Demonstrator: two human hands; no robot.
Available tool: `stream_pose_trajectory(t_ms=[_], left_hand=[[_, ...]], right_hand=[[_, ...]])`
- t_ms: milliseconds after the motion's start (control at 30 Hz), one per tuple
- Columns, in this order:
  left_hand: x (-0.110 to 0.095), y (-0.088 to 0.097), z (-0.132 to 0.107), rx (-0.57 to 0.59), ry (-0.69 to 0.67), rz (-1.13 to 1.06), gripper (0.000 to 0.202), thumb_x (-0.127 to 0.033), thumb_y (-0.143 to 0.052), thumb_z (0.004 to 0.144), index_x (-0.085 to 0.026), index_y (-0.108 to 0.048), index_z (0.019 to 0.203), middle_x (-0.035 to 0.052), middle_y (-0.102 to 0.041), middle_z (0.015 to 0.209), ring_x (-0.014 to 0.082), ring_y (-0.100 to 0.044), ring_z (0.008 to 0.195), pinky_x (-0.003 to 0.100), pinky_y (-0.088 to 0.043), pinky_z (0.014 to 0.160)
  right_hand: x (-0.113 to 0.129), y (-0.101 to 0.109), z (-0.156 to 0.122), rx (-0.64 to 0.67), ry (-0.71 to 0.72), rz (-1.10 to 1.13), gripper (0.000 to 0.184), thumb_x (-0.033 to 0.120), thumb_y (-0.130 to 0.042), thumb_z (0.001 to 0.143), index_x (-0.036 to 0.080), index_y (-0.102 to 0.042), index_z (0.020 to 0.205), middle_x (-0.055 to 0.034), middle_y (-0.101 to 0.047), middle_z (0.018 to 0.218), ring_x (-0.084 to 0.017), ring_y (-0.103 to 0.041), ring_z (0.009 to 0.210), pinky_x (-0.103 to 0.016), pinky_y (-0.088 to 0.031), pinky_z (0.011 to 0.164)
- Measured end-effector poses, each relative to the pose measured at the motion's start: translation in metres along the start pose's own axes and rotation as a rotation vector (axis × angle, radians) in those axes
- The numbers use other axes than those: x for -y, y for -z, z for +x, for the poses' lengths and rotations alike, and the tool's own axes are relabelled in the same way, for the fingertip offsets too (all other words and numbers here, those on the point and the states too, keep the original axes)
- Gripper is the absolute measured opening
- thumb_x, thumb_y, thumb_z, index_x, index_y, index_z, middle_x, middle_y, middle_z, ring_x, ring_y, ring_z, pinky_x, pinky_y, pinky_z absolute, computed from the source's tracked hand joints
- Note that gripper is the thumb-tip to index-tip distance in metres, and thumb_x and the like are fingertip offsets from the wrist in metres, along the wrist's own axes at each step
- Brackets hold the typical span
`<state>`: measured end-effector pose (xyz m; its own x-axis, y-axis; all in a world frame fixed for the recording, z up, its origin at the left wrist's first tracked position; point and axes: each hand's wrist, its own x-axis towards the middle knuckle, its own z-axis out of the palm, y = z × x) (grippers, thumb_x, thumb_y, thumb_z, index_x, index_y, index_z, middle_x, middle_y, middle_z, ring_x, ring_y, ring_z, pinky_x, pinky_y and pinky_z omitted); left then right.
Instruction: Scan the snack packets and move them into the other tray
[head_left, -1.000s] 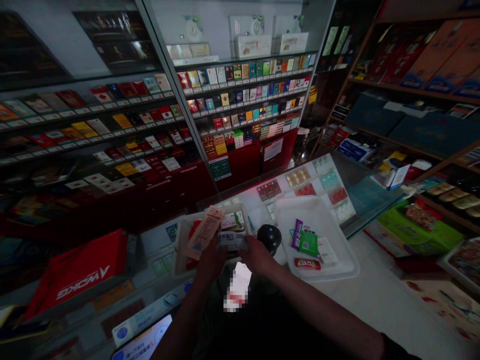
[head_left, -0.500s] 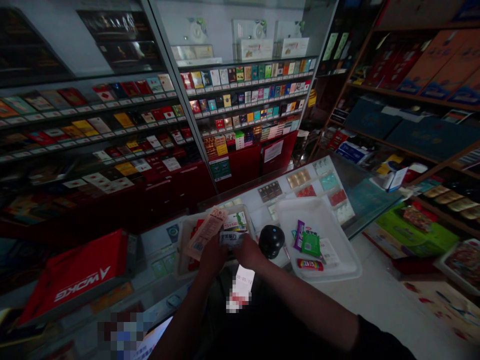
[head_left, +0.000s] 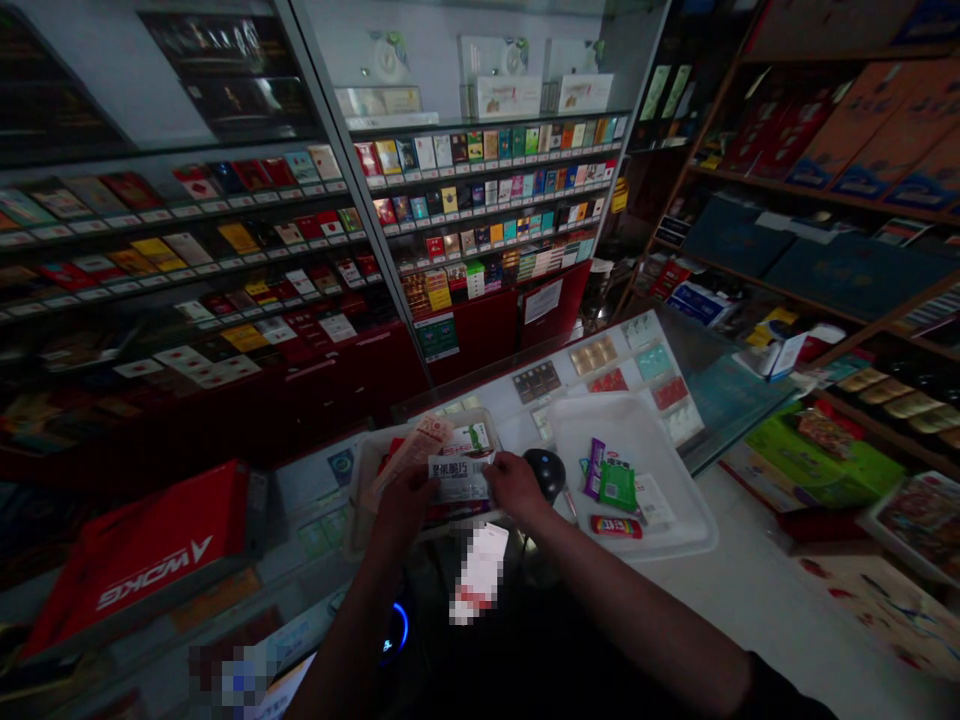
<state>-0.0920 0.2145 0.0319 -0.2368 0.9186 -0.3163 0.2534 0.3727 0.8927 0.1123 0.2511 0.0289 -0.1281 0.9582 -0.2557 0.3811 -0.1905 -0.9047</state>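
Between my two hands is a silver-white snack packet (head_left: 459,478) with dark lettering, stretched flat and facing me. My left hand (head_left: 405,497) pinches its left end, and my right hand (head_left: 516,484) pinches its right end. Below and behind the packet stands a white plastic bin (head_left: 358,520). Inside it lie a long pinkish packet (head_left: 417,452), leaning at a slant, and a white and green packet (head_left: 470,438). Red wrappers show in part beneath them. Just right of my right hand sits a black rounded object (head_left: 547,472), partly covered by that hand.
A second white tray (head_left: 694,525) on the right holds a purple packet (head_left: 595,467), a green packet (head_left: 617,486) and a red tube-shaped packet (head_left: 616,526). A red box (head_left: 161,560) lies left on the glass counter. Shelves of small boxes (head_left: 487,145) line the back.
My hands have moved apart along the packet, so more of its face shows. My right hand now overlaps the black object. The view has shifted slightly.
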Motion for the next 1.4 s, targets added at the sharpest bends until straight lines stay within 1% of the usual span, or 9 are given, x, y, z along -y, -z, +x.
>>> stream_pose_trajectory(t_ms=[67, 133, 300, 533, 667, 833, 1067, 1267, 1400], left_hand=[[-0.008, -0.001, 0.000, -0.010, 0.001, -0.082, 0.037, -0.036, -0.066, 0.075, -0.015, -0.072, 0.105, 0.0066, -0.077, 0.099, 0.0236, -0.071, 0.090, 0.033, -0.055, 0.081], [-0.019, -0.004, 0.000, -0.031, -0.007, -0.102, 0.036, -0.039, -0.067, 0.074, -0.015, -0.072, 0.100, 0.0055, -0.076, 0.093, 0.0215, -0.070, 0.082, 0.031, -0.055, 0.075], [-0.049, -0.018, 0.004, -0.029, -0.081, -0.066, 0.030, -0.040, -0.067, 0.072, -0.015, -0.070, 0.088, 0.0027, -0.070, 0.074, 0.0179, -0.063, 0.066, 0.026, -0.048, 0.059], [-0.076, -0.056, 0.024, 0.015, -0.167, 0.015, 0.028, -0.040, -0.062, 0.075, -0.016, -0.071, 0.086, 0.0038, -0.071, 0.076, 0.0169, -0.062, 0.064, 0.026, -0.047, 0.058], [-0.083, -0.077, 0.039, 0.042, -0.252, 0.049, 0.025, -0.038, -0.058, 0.078, -0.017, -0.070, 0.081, 0.0032, -0.069, 0.068, 0.0168, -0.062, 0.063, 0.026, -0.046, 0.059], [-0.091, -0.100, 0.057, 0.050, -0.229, -0.015, 0.031, -0.042, -0.058, 0.079, -0.016, -0.070, 0.090, 0.0039, -0.070, 0.070, 0.0161, -0.062, 0.061, 0.025, -0.045, 0.055], [-0.089, -0.124, 0.077, 0.120, -0.204, -0.056, 0.027, -0.041, -0.059, 0.077, -0.016, -0.068, 0.083, 0.0027, -0.068, 0.067, 0.0172, -0.065, 0.063, 0.025, -0.045, 0.056], [-0.069, -0.131, 0.086, 0.155, -0.151, -0.066, 0.024, -0.039, -0.059, 0.077, -0.017, -0.067, 0.083, 0.0021, -0.069, 0.071, 0.0171, -0.066, 0.064, 0.024, -0.045, 0.055], [-0.055, -0.133, 0.092, 0.168, -0.180, -0.008, 0.024, -0.039, -0.058, 0.078, -0.017, -0.067, 0.084, 0.0030, -0.070, 0.073, 0.0180, -0.067, 0.066, 0.025, -0.047, 0.057]], right_hand=[[0.003, 0.009, 0.002, -0.045, -0.035, 0.129, 0.015, 0.032, -0.059, 0.080, 0.019, -0.060, 0.074, 0.0006, -0.063, 0.062, -0.014, -0.058, 0.055, -0.023, -0.042, 0.052], [0.005, 0.020, 0.005, -0.076, -0.024, 0.202, 0.017, 0.035, -0.064, 0.076, 0.019, -0.059, 0.072, 0.0036, -0.058, 0.056, -0.012, -0.053, 0.049, -0.022, -0.039, 0.050], [0.009, 0.053, 0.015, -0.101, -0.003, 0.301, 0.019, 0.037, -0.064, 0.073, 0.018, -0.065, 0.075, 0.0027, -0.060, 0.057, -0.011, -0.052, 0.049, -0.022, -0.039, 0.049], [0.005, 0.098, 0.020, -0.149, -0.010, 0.362, 0.023, 0.040, -0.065, 0.071, 0.017, -0.065, 0.075, 0.0022, -0.060, 0.055, -0.013, -0.055, 0.051, -0.023, -0.043, 0.049], [-0.003, 0.114, 0.023, -0.208, -0.019, 0.368, 0.023, 0.040, -0.065, 0.072, 0.017, -0.066, 0.074, 0.0007, -0.062, 0.057, -0.013, -0.057, 0.052, -0.025, -0.046, 0.051], [-0.010, 0.129, 0.031, -0.265, 0.013, 0.358, 0.026, 0.042, -0.065, 0.074, 0.016, -0.068, 0.074, -0.0020, -0.065, 0.060, -0.014, -0.059, 0.054, -0.025, -0.049, 0.053], [-0.040, 0.136, 0.043, -0.299, -0.036, 0.276, 0.027, 0.042, -0.062, 0.076, 0.016, -0.069, 0.076, -0.0048, -0.069, 0.065, -0.014, -0.061, 0.054, -0.025, -0.049, 0.055], [-0.055, 0.130, 0.035, -0.310, -0.040, 0.140, 0.025, 0.039, -0.058, 0.074, 0.017, -0.069, 0.070, -0.0026, -0.068, 0.062, -0.016, -0.059, 0.057, -0.025, -0.042, 0.053], [-0.059, 0.127, 0.031, -0.306, -0.046, 0.118, 0.026, 0.041, -0.056, 0.075, 0.019, -0.066, 0.066, -0.0028, -0.067, 0.062, -0.017, -0.060, 0.059, -0.025, -0.043, 0.056]])
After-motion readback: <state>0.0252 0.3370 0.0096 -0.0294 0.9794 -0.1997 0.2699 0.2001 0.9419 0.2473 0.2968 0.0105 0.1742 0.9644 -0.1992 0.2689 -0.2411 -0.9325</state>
